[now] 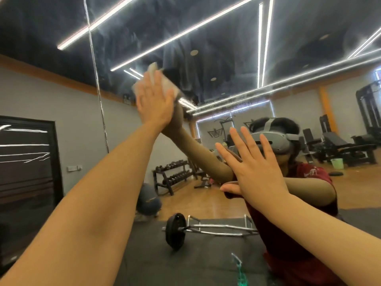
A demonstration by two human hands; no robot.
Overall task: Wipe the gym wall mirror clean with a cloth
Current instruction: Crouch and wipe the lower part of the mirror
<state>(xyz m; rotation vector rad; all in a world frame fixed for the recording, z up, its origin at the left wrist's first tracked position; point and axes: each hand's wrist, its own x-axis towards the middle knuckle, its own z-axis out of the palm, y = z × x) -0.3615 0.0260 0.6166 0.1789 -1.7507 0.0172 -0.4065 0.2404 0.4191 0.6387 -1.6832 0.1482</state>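
Dark ceiling (216, 34) crossed by long white light strips (185, 32). Grey walls (51, 100) topped with an orange band (41, 74). Dark-framed doorway (26, 157) at left. Wooden floor (206, 201); black rubber mat (148, 254) in foreground. Dumbbell rack (172, 176) against far wall. Barbell (206, 227) lying on mat. Weight benches and machines (346, 145) at right, green bucket (337, 163) beside them.

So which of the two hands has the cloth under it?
The left hand, raised high, presses the cloth flat against the mirror. The right hand, lower, spreads bare fingers with nothing under them.
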